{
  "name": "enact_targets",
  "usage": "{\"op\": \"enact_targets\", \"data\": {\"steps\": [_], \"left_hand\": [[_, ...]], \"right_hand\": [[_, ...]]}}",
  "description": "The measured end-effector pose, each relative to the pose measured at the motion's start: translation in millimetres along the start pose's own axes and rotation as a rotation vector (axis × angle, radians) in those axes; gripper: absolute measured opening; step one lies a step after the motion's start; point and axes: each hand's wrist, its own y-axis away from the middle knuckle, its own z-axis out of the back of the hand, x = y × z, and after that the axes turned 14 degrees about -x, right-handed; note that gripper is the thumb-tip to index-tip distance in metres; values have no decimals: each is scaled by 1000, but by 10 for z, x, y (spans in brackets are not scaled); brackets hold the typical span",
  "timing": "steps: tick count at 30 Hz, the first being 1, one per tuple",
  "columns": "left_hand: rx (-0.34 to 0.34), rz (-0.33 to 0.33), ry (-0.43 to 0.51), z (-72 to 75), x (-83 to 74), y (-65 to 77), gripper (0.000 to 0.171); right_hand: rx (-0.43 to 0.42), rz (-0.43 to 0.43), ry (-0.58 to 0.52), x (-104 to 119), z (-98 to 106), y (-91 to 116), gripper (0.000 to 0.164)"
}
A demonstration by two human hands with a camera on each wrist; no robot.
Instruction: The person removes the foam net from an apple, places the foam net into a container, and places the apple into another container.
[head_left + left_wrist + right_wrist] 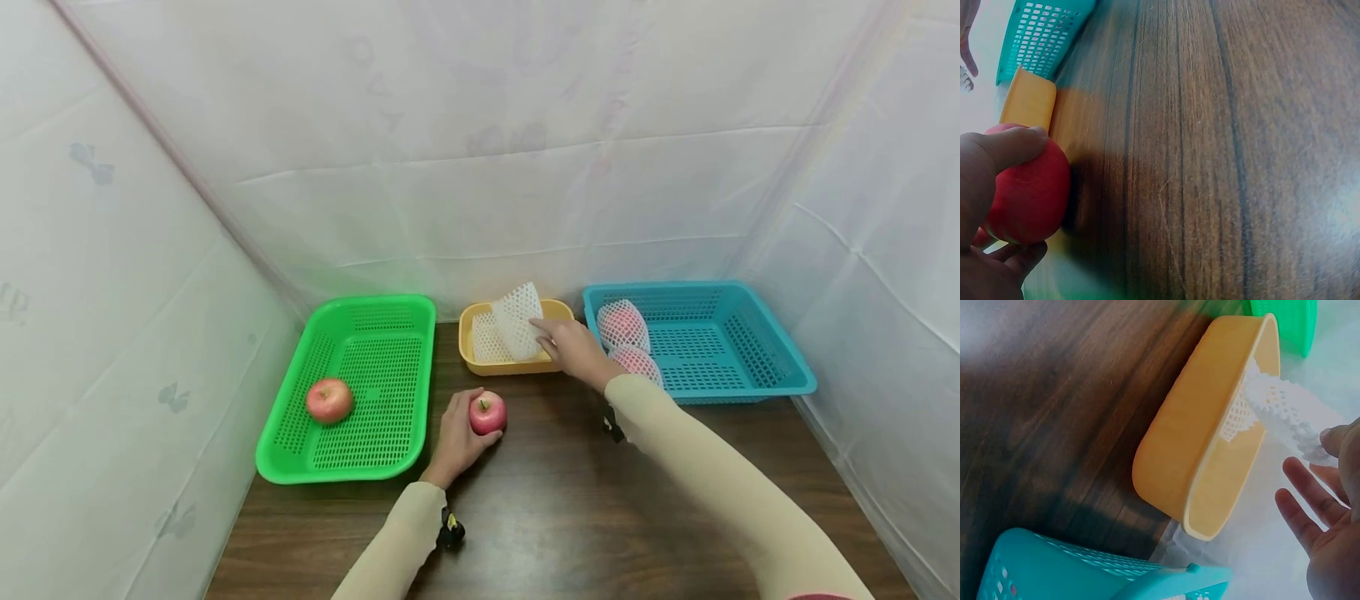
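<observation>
A red apple [489, 413] sits on the dark wooden table, and my left hand [457, 437] grips it from the left with thumb and fingers around its sides. In the left wrist view the thumb lies across the apple [1032, 194]. My right hand [576, 346] pinches a white foam net sleeve [517, 317] between thumb and index finger, above a small yellow basket [501, 368]. Another foam net [487, 340] lies inside that basket. In the right wrist view the other fingers of the right hand [1335, 506] are spread away from the net.
At left a green basket [430, 375] holds one bare apple [329, 401]. A blue basket [780, 346] at right contains two apples in foam nets, one of them a netted apple [623, 324] near its back left corner. White sheeting [480, 167] walls the back and sides.
</observation>
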Motion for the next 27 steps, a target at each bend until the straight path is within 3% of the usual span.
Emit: {"op": "enact_targets", "data": {"steps": [27], "left_hand": [[-2,-2,-5,7,-23,14,75]], "right_hand": [[197,-161,12,-204,-131,-108,41]]}}
